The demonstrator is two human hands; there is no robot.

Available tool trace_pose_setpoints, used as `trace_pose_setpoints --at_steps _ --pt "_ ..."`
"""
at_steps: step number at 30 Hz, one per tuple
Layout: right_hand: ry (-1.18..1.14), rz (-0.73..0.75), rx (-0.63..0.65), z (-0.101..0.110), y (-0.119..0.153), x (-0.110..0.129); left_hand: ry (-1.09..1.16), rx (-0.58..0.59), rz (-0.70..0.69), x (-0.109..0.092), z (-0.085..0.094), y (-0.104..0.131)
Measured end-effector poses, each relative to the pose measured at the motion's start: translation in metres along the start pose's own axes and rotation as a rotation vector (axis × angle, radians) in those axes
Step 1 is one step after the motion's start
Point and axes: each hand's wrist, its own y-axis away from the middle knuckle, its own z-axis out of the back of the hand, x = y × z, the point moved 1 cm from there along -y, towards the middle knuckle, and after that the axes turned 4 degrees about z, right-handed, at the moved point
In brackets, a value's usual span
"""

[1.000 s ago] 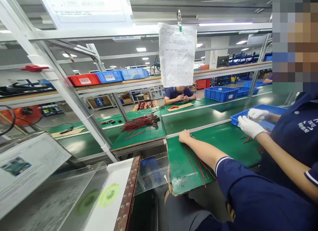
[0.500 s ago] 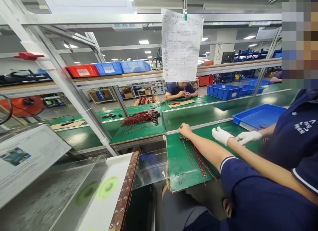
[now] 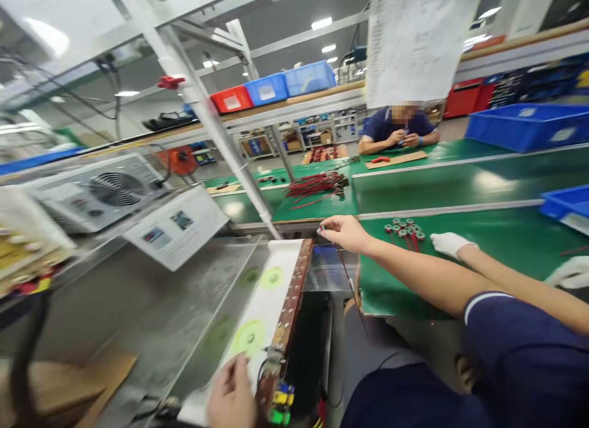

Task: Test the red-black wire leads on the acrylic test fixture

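My right hand (image 3: 346, 233) is closed, its fingertips pinching a small ring-shaped part (image 3: 321, 229) with a dark red wire (image 3: 346, 271) trailing down past the table corner. It hovers left of the green table, above the far end of a brown riveted strip (image 3: 293, 287). Low in the view, my left hand (image 3: 232, 394) is blurred, with loosely curled fingers partly apart and nothing visible in them. It is beside a white panel (image 3: 251, 311) with yellow-green rings and near a small metal clamp (image 3: 275, 354). Several similar ring-shaped parts (image 3: 405, 231) with red wires lie on the green table (image 3: 497, 256).
A co-worker's white-gloved hand (image 3: 453, 245) rests by the ring-shaped parts. Another person (image 3: 400, 130) sits across the bench. Red-wired parts (image 3: 317, 187) are heaped on the far mat. A slanted metal post (image 3: 230, 145), blue tray (image 3: 568, 207) and grey fan-cooled box (image 3: 101, 191) stand around.
The view has swung left and down. My right hand has left the table, lifting one wired part leftward. My left hand has come into view at the bottom.
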Motion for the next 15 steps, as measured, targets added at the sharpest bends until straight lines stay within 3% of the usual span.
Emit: trace_pose_setpoints --at_steps 3,5,7,9,11,15 --pt "-0.198 -0.036 0.286 -0.077 0.014 0.024 0.244 0.401 -0.03 -0.034 -0.031 0.053" --pt "-0.178 -0.057 0.418 -0.129 0.019 0.033 0.327 0.632 0.075 -0.045 -0.05 0.078" --pt "-0.058 -0.051 0.507 -0.178 0.021 0.033 0.419 0.779 0.213 -0.044 -0.054 0.09" --pt "0.161 -0.01 0.592 -0.223 0.023 0.024 0.519 0.778 0.319 -0.033 -0.045 0.09" --pt "0.375 0.018 0.683 -0.259 0.028 0.009 0.562 0.677 0.372 -0.017 -0.026 0.083" --pt "0.519 0.026 0.805 -0.307 0.048 -0.016 0.538 0.499 0.454 0.007 0.013 0.07"
